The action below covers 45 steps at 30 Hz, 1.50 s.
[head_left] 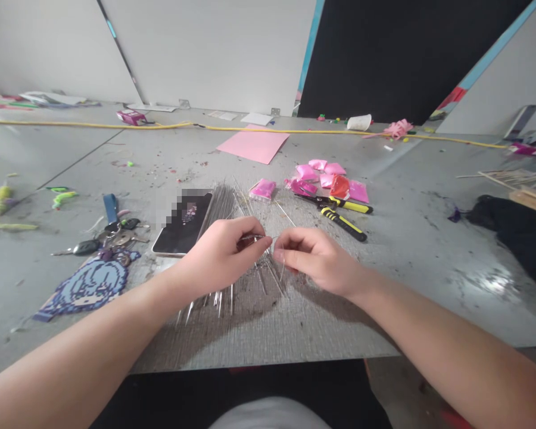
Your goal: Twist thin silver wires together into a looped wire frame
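My left hand (230, 253) is closed, thumb against bent fingers, with thin metal wire between them. Facing it, my right hand (321, 259) pinches a thin wire (283, 262) that curves down from its fingertips. The two hands almost meet over the table. Beneath and behind my left hand lies a bundle of straight silvery wires (222, 202), with loose ends sticking out toward me. A phone (181, 235) rests just left of the bundle. Pliers with black and yellow handles (346, 226) lie open beyond my right hand.
Pink packets (308, 173) and a red packet (339, 186) lie behind the pliers. Keys (122, 237) and a blue pixel-pattern piece (92, 285) are at left. Pink paper (254, 144) lies farther back, near a yellow cord (241, 129). Dark cloth (513, 229) sits at right.
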{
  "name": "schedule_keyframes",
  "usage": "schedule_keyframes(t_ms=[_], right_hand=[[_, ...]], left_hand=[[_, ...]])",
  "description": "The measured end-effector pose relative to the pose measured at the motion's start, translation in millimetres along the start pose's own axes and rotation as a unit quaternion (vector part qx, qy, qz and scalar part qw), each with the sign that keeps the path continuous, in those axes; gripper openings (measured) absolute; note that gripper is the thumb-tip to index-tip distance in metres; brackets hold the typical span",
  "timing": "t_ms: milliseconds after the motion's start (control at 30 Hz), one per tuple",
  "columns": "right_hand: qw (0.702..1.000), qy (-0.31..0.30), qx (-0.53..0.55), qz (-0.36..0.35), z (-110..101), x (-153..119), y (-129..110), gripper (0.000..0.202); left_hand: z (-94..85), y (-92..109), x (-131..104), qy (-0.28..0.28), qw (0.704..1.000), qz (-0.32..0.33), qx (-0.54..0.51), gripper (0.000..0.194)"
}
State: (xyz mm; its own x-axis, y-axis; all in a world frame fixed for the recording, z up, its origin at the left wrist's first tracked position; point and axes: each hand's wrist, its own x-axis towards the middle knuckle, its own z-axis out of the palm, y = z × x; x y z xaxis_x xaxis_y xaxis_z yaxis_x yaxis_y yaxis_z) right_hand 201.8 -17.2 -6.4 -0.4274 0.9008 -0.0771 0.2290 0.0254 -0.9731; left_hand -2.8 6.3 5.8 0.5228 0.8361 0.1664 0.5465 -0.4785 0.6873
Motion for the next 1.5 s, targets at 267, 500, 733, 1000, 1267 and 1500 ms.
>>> schedule_keyframes(t_ms=[267, 500, 733, 1000, 1267, 1500], right_hand=[[0.972, -0.083, 0.218, 0.001, -1.7, 2.0, 4.1, 0.014], [0.982, -0.02, 0.185, -0.023, 0.3, 2.6, 9.8, 0.014], [0.975, 0.02, 0.22, -0.02, -1.6, 5.0, 7.2, 0.014], [0.987, 0.061, 0.137, -0.051, -4.0, 7.8, 10.9, 0.017], [0.964, 0.118, -0.165, -0.173, 0.6, 3.5, 8.0, 0.013], [0.932, 0.13, -0.262, -0.215, 1.3, 3.3, 9.4, 0.016]], left_hand=[[0.1, 0.3, 0.7, 0.004, 1.0, 0.0, 0.019, 0.022], [-0.9, 1.3, -1.0, 0.007, 1.0, -0.023, 0.0, 0.024], [-0.5, 0.3, 0.5, -0.034, 0.999, -0.034, -0.017, 0.025], [0.5, 1.3, -0.5, -0.057, 0.995, -0.064, -0.047, 0.025], [2.8, 4.0, -1.0, -0.085, 0.978, -0.136, -0.133, 0.027], [3.7, 5.4, -3.2, -0.103, 0.974, -0.133, -0.149, 0.027]])
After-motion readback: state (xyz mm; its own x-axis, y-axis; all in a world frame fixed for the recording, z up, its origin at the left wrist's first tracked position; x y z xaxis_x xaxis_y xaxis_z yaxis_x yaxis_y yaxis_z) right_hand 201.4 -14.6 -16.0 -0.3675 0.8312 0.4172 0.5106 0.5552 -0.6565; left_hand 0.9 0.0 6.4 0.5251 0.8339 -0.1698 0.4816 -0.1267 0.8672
